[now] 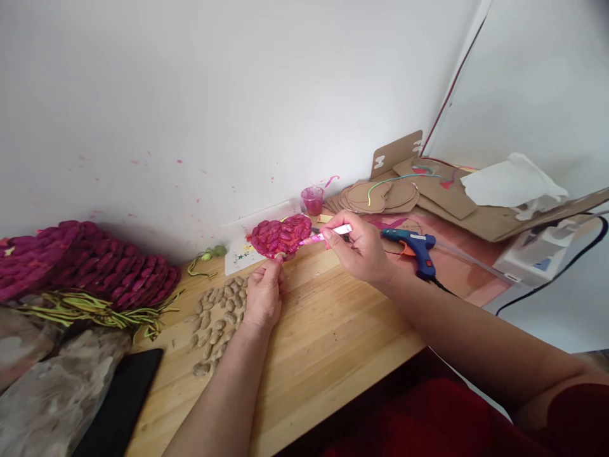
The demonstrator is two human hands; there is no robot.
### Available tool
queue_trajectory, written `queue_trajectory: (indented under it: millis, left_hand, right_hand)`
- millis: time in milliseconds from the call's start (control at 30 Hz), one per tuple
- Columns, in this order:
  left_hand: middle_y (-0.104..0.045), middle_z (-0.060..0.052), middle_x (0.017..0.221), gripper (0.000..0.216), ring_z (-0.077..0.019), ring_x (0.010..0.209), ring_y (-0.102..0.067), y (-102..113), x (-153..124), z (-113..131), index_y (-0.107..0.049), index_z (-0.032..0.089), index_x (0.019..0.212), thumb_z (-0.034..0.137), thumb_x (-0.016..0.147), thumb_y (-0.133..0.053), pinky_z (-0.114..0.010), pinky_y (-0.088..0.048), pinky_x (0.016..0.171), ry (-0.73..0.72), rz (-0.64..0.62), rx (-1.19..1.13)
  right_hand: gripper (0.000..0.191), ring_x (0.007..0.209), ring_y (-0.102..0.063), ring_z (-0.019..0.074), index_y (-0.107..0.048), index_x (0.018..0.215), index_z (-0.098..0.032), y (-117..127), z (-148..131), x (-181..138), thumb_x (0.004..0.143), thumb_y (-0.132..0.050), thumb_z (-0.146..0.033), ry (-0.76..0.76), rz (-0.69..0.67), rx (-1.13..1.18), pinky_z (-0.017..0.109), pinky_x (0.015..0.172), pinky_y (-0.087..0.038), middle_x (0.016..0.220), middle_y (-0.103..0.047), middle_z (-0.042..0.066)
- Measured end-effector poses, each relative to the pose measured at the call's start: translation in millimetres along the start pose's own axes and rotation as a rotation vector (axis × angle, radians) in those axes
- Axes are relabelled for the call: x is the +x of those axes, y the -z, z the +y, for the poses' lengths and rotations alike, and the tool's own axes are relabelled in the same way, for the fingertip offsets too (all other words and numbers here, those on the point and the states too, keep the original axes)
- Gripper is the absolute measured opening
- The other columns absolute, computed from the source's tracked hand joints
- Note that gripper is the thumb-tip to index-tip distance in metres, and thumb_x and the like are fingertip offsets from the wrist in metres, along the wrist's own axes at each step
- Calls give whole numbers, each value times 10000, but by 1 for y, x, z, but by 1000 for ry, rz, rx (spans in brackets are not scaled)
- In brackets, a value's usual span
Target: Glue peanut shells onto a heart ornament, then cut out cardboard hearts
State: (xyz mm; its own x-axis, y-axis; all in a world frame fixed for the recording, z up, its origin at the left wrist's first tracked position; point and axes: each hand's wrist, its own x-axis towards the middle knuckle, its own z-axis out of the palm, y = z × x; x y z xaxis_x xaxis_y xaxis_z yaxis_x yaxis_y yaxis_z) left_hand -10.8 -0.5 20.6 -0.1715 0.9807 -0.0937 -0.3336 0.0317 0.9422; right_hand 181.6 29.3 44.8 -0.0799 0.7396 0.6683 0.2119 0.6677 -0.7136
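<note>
Red garment (404,422); right hand (360,252) holding brush (343,229); glue-gun label (420,237) illegible.

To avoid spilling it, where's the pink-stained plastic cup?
The cup stands near the head view's centre, by the white wall, left of the brown cardboard cutouts.

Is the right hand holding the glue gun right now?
No, the right hand holds a pink-stained brush, and the glue gun lies to the right of that hand.
</note>
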Motion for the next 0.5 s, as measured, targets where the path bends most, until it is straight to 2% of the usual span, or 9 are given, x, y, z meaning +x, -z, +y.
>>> queue_trajectory:
  millis: [167,300,500]
  left_hand:
    - [-248,130,476,423,-37,405,-162,0,0,1,-639,138,769,489,650,-842,-213,-80,403,11,-4,-13]
    - [-237,137,477,415,-36,406,-146,0,-1,2,-646,132,800,471,653,-835,-208,-76,398,44,-9,-28]
    - [-213,149,471,453,-35,402,-133,-1,-1,4,-663,114,853,472,633,-832,-199,-71,392,78,9,-32]
  right_hand:
    - [156,637,-576,128,-592,895,-207,1,0,-1,977,-614,-338,16,-12,38,260,582,-431,726,-651,4]
    - [139,673,-579,138,-620,921,-204,-1,0,-4,964,-629,-335,53,-64,26,269,612,-458,761,-651,17]
    - [146,676,-569,142,-618,907,-212,-1,-1,-4,959,-637,-346,41,-21,-18,270,607,-470,767,-644,21]
